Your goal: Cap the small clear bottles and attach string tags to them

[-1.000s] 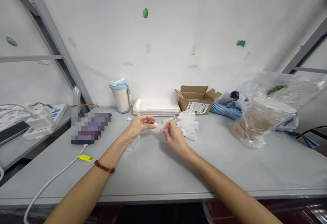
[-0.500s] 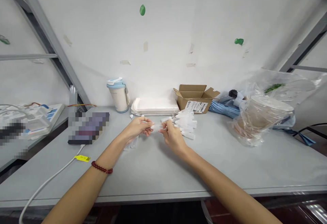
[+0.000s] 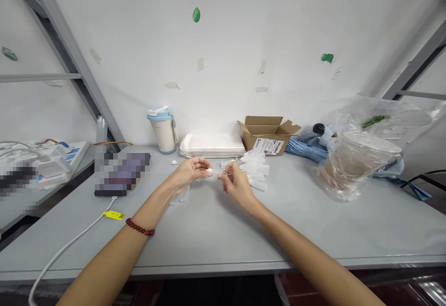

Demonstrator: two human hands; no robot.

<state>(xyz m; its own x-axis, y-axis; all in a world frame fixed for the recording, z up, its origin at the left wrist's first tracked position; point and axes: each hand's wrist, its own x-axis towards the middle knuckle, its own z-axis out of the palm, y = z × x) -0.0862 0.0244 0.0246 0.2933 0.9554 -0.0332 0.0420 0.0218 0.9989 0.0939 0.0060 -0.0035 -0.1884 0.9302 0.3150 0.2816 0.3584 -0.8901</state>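
Observation:
My left hand (image 3: 195, 171) is closed in a pinch, with a small white piece (image 3: 209, 170) between thumb and fingertips. Across a short gap, my right hand (image 3: 236, 179) is also closed in a pinch; what its fingertips hold is too small to name. A thin pale strand (image 3: 218, 162) arcs between the two hands. Just beyond my right hand lies a pile of translucent white pouches or tubes (image 3: 256, 169). Under and beside my left wrist are a few clear flat pieces (image 3: 183, 195), and a small white round-ended piece (image 3: 174, 162) rests behind it.
Against the wall stand a cream tumbler (image 3: 163, 131), a stack of white envelopes or trays (image 3: 212, 146) and an open cardboard box (image 3: 262, 136). On the right are a blue umbrella (image 3: 306, 149) and a plastic-wrapped tub (image 3: 362, 162). A phone-like device (image 3: 123, 173) with a white cable (image 3: 80, 236) sits left.
The white piece in my left fingers now shows plainly, and the pale strand has come into view between my hands. My hands have barely shifted.

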